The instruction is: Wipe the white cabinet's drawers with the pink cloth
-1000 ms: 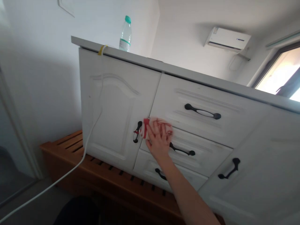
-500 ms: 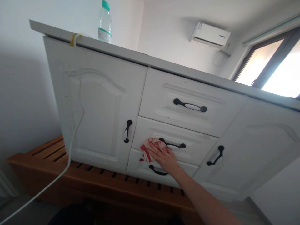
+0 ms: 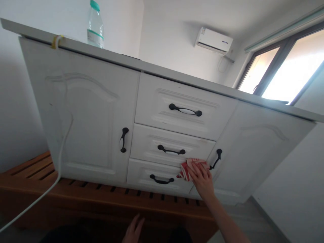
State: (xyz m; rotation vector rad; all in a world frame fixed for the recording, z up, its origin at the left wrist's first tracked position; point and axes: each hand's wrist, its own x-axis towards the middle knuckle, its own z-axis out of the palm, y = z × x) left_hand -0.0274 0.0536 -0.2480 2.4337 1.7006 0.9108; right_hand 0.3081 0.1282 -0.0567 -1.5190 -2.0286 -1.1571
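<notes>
My right hand point(image 3: 201, 177) presses a red and white cloth point(image 3: 186, 171) against the white cabinet point(image 3: 162, 131), at the right end of the lower drawers. Its fingers are spread over the cloth, close to the black handle point(image 3: 217, 159) of the right door. To the left of the cloth are the handle point(image 3: 171, 150) of the middle drawer and the handle point(image 3: 161, 180) of the bottom drawer. My left hand point(image 3: 134, 230) shows at the bottom edge, below the wooden slatted bench, with its fingers a little apart and nothing in them.
The cabinet stands on a wooden slatted bench point(image 3: 106, 195). A plastic bottle point(image 3: 95, 28) with a green cap stands on the cabinet top. A white cable point(image 3: 60, 158) hangs down the left door. An air conditioner point(image 3: 214, 40) and a window point(image 3: 286, 67) are behind.
My right hand has moved with the cloth from the middle drawer's left part to the right end of the drawers. My left hand has come into view. The view has shifted to the right.
</notes>
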